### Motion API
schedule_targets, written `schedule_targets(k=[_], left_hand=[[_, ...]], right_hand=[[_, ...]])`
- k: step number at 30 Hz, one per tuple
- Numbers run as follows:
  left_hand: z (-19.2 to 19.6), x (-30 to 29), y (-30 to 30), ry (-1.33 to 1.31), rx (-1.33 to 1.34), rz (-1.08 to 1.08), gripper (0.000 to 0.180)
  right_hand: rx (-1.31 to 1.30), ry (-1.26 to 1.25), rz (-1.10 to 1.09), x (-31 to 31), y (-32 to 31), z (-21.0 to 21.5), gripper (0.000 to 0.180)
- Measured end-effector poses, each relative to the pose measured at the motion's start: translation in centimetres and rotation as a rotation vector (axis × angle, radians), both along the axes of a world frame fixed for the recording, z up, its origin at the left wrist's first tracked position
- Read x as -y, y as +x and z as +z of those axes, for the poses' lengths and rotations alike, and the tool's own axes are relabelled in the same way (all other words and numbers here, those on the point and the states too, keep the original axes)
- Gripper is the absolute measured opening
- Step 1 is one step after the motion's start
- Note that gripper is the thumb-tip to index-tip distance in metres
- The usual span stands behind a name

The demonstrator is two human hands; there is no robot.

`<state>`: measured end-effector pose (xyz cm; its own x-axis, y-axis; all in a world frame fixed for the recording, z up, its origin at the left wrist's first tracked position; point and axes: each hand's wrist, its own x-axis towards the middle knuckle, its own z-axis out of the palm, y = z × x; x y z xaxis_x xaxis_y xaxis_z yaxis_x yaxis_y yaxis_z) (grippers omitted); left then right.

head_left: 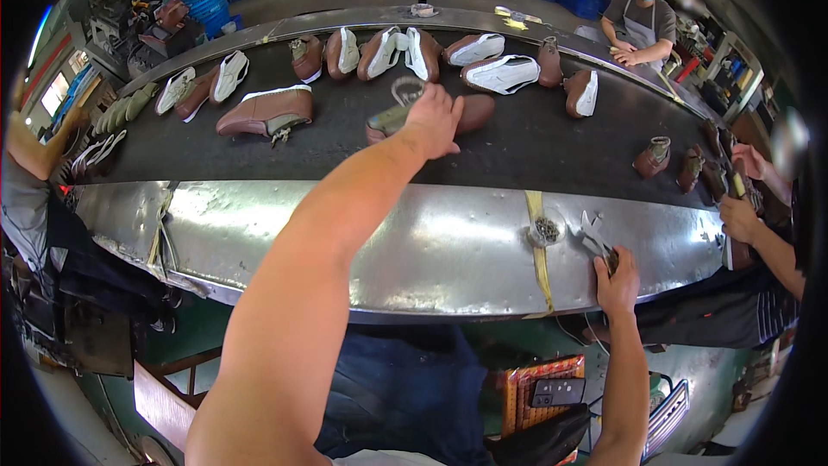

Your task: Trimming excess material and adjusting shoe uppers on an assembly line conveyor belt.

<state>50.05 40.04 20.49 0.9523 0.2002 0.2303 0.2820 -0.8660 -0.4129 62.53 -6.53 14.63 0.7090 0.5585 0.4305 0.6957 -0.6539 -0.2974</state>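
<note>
My left hand [434, 121] reaches across the dark belt, its fingers closed over the middle of a brown shoe [477, 114]. That shoe has a green lining and a loop of lace standing up, and the hand hides its middle. Close to the metal edge of the bench, my right hand [617, 282] is wrapped around the dark handles of a pair of pliers [592, 235]. The metal jaws point away from me, toward the belt. Left of the jaws is a small clear dish [546, 230] of tiny dark pieces, beside a yellow strap [536, 269].
Several brown shoes with white soles [272, 110] lie on the belt [336, 151]. A masked co-worker [638, 26] sits across it. Another person's hand [740, 217] works at the right, and a person's arm [43, 142] is at the left. A phone [558, 392] rests on a beaded seat.
</note>
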Motion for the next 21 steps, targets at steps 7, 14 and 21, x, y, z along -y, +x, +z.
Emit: schedule_targets(k=[7, 14, 21], left_hand=[[7.3, -2.5, 4.6, -0.735, 0.037, 0.238, 0.064], [-1.5, -19.6, 1.9, -0.919, 0.632, 0.603, 0.066], [-7.2, -27.9, 4.0, -1.003, 0.819, 0.656, 0.076]], right_hand=[[-0.028, 0.008, -0.004, 0.0, 0.2, 0.7, 0.045], [-0.07, 0.177, 0.123, -4.1, 2.8, 5.2, 0.04], [-0.27, 0.101, 0.373, -35.4, 3.7, 11.7, 0.04]])
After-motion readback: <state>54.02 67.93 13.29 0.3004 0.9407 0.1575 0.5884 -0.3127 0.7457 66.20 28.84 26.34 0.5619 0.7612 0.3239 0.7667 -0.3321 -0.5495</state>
